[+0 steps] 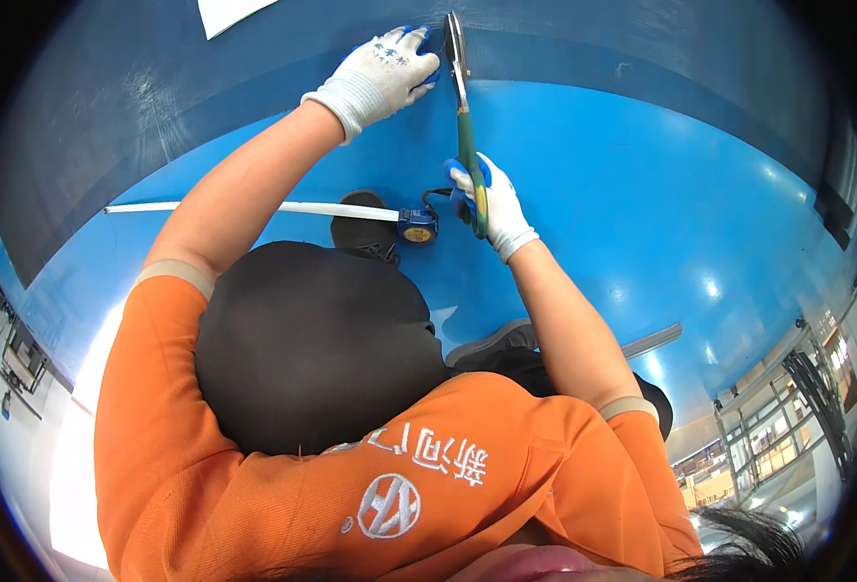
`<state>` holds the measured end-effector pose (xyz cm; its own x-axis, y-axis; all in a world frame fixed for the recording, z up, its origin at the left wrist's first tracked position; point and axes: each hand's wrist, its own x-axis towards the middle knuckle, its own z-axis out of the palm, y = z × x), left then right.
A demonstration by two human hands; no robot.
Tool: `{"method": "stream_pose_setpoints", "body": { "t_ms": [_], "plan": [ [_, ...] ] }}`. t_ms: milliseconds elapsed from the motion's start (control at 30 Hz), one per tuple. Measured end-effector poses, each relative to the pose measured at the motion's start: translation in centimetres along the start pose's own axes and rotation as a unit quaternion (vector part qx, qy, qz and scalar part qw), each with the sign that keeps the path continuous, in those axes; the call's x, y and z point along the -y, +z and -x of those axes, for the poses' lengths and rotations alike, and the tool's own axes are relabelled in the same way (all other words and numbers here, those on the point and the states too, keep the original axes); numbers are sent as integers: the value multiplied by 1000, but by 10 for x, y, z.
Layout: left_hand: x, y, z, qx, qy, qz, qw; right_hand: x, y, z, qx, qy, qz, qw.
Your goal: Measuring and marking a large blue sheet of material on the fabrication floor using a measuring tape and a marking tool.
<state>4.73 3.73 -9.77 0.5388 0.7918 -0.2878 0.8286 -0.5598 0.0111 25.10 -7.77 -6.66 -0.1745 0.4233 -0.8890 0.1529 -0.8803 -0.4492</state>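
Holding green-handled scissors (464, 126) in the gloved right hand (496, 199), with blades pointed away over the dark sheet (564, 53). Just beside the blades, with the gloved left hand (388, 74) over the sheet and bent fingers; cannot tell if pinching anything. For a neat cut, hold the sheet flat, snip slowly, and mind those fingers. Don't bump the blue tape measure (417, 225).

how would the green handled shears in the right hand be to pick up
The shears would likely stay rigid, since their blades look like metal. That long metal end may also make them fairly heavy for their size. Looped green handles make rolling seem unlikely.
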Motion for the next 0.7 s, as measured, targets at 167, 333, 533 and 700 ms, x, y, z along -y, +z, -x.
{"method": "stream_pose_setpoints", "body": {
  "t_ms": [167,333,533,700],
  "plan": [
    [0,0,0,4,-4,4,1000,-4,-2,-2,26,-10,-18,999],
    [5,4,0,-6,-5,23,1000,-23,-5,-9,98,1,-197,976],
    [5,1,-1,-26,-28,49,998,-31,-8,-7,142,39,-246,958],
    [15,-16,-29,-32,-38,186,981,-39,-9,-6,139,45,-242,959]
  ]
}}
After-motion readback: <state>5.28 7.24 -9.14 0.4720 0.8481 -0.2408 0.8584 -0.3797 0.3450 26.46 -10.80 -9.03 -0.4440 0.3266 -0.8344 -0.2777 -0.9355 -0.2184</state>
